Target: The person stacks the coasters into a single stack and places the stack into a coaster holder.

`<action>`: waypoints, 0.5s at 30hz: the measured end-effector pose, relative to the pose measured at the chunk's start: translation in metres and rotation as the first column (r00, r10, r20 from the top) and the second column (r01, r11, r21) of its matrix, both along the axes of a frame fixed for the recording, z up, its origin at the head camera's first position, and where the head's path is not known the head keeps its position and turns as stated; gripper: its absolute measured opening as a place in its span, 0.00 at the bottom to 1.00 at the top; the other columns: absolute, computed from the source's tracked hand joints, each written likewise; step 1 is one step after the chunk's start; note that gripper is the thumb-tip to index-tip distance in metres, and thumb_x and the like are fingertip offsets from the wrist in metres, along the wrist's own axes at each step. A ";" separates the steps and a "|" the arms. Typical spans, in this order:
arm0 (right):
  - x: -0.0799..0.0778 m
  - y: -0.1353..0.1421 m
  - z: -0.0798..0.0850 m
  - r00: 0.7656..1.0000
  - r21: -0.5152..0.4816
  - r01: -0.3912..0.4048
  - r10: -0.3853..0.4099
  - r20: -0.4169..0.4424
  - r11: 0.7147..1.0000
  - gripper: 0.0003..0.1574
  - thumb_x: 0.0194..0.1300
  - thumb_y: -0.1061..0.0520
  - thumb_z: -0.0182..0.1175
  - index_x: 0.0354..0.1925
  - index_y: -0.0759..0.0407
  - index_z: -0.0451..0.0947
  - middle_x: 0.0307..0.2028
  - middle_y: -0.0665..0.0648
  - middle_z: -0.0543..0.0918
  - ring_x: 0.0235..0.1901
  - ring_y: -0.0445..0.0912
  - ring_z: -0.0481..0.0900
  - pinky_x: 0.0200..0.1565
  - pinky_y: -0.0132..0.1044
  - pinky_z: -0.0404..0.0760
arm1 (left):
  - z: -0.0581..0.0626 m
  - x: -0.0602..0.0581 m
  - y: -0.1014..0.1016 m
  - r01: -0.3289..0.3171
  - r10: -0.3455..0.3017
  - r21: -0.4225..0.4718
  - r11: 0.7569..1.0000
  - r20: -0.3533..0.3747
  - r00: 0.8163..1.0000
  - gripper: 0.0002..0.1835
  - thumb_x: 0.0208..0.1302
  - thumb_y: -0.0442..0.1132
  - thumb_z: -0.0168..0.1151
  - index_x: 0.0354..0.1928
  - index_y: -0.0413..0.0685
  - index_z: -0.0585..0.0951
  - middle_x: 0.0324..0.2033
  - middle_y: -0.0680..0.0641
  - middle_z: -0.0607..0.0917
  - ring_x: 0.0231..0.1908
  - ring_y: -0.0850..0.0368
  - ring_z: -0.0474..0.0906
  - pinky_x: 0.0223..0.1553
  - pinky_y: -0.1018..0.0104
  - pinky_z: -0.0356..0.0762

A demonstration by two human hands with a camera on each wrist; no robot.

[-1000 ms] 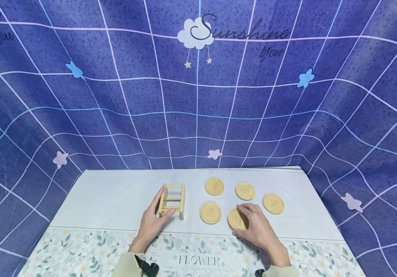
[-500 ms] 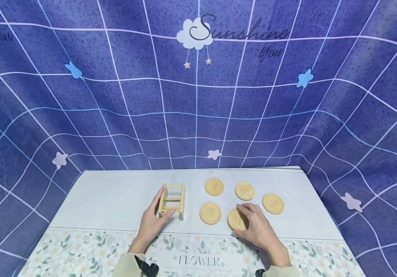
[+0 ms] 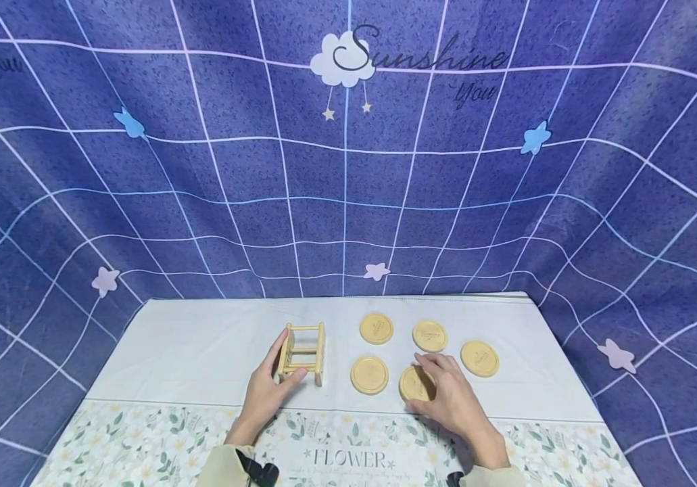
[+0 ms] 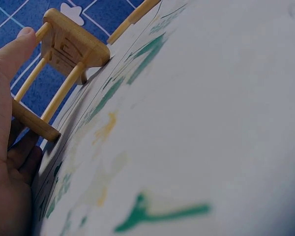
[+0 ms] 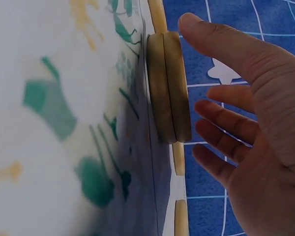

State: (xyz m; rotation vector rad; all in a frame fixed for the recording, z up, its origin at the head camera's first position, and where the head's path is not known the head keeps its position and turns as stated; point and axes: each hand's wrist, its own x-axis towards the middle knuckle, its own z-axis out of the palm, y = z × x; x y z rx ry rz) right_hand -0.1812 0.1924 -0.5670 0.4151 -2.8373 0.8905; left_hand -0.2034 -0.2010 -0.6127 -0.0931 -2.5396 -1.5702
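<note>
On the left of the white table, my left hand (image 3: 266, 389) holds a small wooden coaster rack (image 3: 322, 355), which has two end plates joined by rods. In the left wrist view the thumb lies along the rack (image 4: 71, 46) and the other fingers are behind its near plate. To the right, my right hand (image 3: 448, 392) hovers around a stack of two round wooden coasters (image 3: 412, 384). The right wrist view shows the stacked coasters (image 5: 169, 88) lying flat on the cloth, with thumb and fingers spread apart from them.
Single wooden coasters lie about the stack: one to its left (image 3: 369, 375), two behind (image 3: 376, 328), and one to its right (image 3: 480, 358). A floral cloth (image 3: 159, 439) covers the table's front. Blue gridded fabric (image 3: 348, 169) hangs behind and at both sides.
The fingers of my right hand have spread slightly wider and come off the stacked coasters. My left hand and the rack have stayed in place.
</note>
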 end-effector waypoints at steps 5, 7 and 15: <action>-0.001 -0.004 0.003 1.000 0.000 -0.006 0.006 -0.029 1.000 0.59 0.45 0.49 0.94 0.72 0.62 0.82 0.66 0.57 0.84 0.68 0.56 0.79 0.73 0.56 0.81 | 0.000 0.000 0.000 0.002 -0.002 0.005 1.000 0.002 1.000 0.51 0.72 0.55 0.77 0.90 0.74 0.58 0.85 0.46 0.67 0.84 0.39 0.60 0.86 0.36 0.54; -0.001 -0.006 0.004 0.999 0.003 -0.010 0.010 -0.036 1.000 0.59 0.45 0.49 0.94 0.72 0.62 0.82 0.65 0.57 0.85 0.68 0.56 0.79 0.73 0.55 0.81 | -0.001 0.000 0.000 0.001 -0.001 0.004 1.000 0.003 1.000 0.51 0.72 0.55 0.77 0.89 0.75 0.58 0.84 0.45 0.67 0.84 0.39 0.61 0.86 0.36 0.54; -0.004 -0.014 0.005 0.994 0.014 -0.031 0.033 -0.107 0.999 0.58 0.45 0.50 0.93 0.71 0.64 0.82 0.64 0.59 0.86 0.67 0.58 0.80 0.73 0.56 0.81 | 0.000 0.000 0.000 -0.002 0.002 0.002 1.000 0.004 1.000 0.51 0.71 0.55 0.78 0.89 0.75 0.58 0.84 0.44 0.68 0.84 0.37 0.61 0.85 0.33 0.54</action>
